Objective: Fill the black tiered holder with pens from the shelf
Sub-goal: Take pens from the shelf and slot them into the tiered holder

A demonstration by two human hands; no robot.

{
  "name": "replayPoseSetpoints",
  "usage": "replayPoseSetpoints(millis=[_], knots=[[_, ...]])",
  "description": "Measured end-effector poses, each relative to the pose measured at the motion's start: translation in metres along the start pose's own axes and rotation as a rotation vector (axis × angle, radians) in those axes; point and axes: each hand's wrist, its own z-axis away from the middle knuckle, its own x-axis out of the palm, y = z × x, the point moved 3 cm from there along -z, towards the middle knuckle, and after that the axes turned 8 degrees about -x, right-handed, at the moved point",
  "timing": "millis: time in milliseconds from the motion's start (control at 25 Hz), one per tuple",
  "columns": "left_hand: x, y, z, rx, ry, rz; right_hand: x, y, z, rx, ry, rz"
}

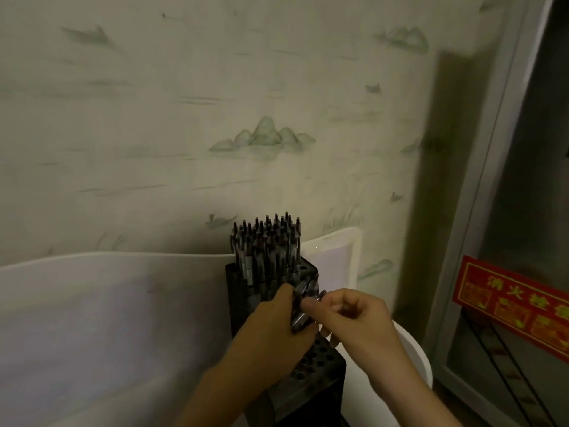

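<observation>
The black tiered holder (320, 362) stands in front of me, its lower tiers showing rows of open holes. Several dark pens (267, 241) stand upright in its back tiers. My left hand (271, 331) is closed around a small bundle of pens (300, 315) just above the middle tiers. My right hand (348, 315) pinches the tip of one pen (318, 295) from that bundle between thumb and forefinger. Both hands hide the middle of the holder.
A large white board or bin wall (107, 318) stands to the left. A white tray (335, 254) leans behind the holder, and a white round container (412, 359) sits at the right. A glass cabinet door with a red label (511, 303) is further right. Patterned wallpaper is behind.
</observation>
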Motion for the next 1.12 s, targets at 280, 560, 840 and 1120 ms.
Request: replayPoseSetpoints(millis=[280,560,840,1120], knots=[[0.01,0.003,-0.018,-0.097,0.072,-0.108,-0.014,0.011,-0.034,0.204,-0.144,-0.216],[0.003,-0.008,-0.011,-0.176,0.114,-0.124,-0.057,-0.01,-0.089,-0.152,0.166,-0.335],[-0.013,-0.008,-0.005,-0.207,0.196,-0.075,-0.034,-0.04,-0.126,-0.656,0.185,0.214],[-0.02,-0.008,-0.002,-0.184,0.245,-0.044,-0.009,-0.033,-0.138,-0.775,0.047,0.396]])
